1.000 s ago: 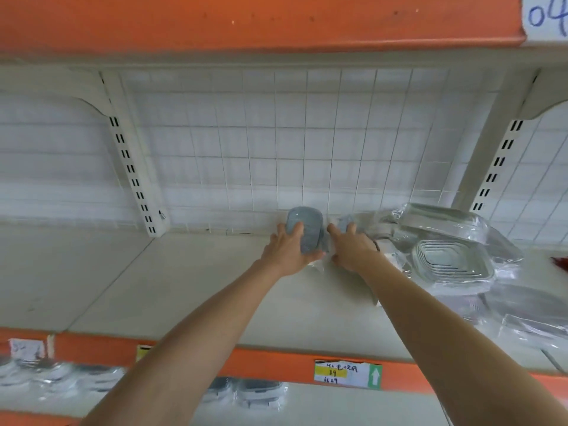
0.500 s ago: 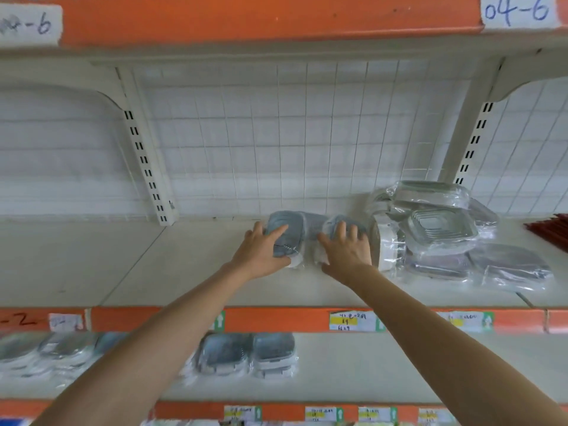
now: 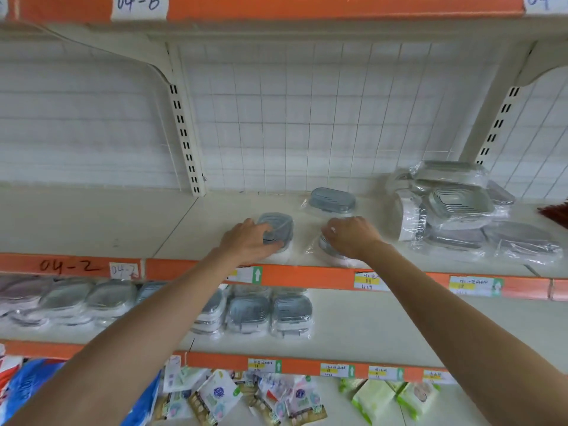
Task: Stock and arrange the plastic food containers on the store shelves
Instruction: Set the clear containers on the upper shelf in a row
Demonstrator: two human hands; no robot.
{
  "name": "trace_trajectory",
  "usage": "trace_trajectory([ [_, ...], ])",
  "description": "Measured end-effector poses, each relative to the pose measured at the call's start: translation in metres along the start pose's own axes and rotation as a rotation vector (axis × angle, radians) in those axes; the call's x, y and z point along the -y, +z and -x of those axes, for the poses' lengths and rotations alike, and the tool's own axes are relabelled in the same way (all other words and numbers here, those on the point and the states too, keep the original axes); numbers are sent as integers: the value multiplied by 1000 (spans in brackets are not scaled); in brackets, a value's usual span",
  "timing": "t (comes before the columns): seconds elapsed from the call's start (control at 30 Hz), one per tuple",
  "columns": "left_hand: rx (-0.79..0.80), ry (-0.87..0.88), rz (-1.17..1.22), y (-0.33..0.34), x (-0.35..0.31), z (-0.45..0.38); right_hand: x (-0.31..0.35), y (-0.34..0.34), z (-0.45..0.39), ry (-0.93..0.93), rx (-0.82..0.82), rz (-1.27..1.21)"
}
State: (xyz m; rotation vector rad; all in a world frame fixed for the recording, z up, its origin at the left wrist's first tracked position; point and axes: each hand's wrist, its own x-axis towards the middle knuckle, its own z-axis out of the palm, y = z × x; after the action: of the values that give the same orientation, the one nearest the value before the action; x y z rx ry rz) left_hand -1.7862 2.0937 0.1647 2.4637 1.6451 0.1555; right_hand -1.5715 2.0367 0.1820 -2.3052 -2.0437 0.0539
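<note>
On the shelf (image 3: pixel 92 222), each hand grips one of three grey-lidded containers: left hand (image 3: pixel 246 244), right hand (image 3: pixel 353 238)

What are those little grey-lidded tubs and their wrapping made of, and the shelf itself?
Tubs: likely plastic, with a matte blue-grey lid over a white base. Wrapping: thin clear film, glossy and crinkled, catching highlights. Shelf: probably painted metal, smooth cream with an orange front strip; the slotted upright suggests steel, though that's a guess.

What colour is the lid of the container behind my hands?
Grey-blue, on the wrapped container at the shelf's back; head view.
</note>
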Motion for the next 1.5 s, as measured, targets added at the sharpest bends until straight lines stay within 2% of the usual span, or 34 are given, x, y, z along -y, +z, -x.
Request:
trace_trajectory([
  [0.1, -13, -25, -18, 3, -6, -2, -19, -9, 0, -51, 59, -44],
  [0.2, -33, -49, 8, 10, -16, -8, -32, -3, -1, -181, 101, 71],
  [0.3, 32, -58, 37, 8, -23, -19, -42, -1, -11, -254, 141, 86],
  [0.4, 126, -65, 69, -2, -22, -34, -41, 0, -27, -266, 142, 61],
  [0.5, 212, -105, 91, -9, -14, -46, -39, 3, -42, -273, 64, 150],
  [0.63, 244, -70, -191, -10, -3, -55, -41, 14, -59, -279, 94, 20],
  [0.7, 280, -79, -226, -11, -4, -62, -36, 23, -66, -256, 60, -20],
  [0.83, 353, -113, -155, -14, -5, -72, -26, 35, -75, -209, -56, -48],
  [1.03, 415, -161, -42, -18, 3, -86, -29, 42, -86, -208, 57, -136],
  [1.17, 405, -195, 3, -12, 6, -86, -42, 30, -96, -335, 265, -144],
  [1.23, 387, -220, 8, -11, 6, -83, -44, 27, -95, -363, 291, -150],
  [1.37, 262, -211, -38, -8, -4, -67, -38, 32, -76, -317, 223, -164],
  [1.5, 21, -158, -155, -2, -18, -34, -30, 27, -43, -211, 0, -105],
])
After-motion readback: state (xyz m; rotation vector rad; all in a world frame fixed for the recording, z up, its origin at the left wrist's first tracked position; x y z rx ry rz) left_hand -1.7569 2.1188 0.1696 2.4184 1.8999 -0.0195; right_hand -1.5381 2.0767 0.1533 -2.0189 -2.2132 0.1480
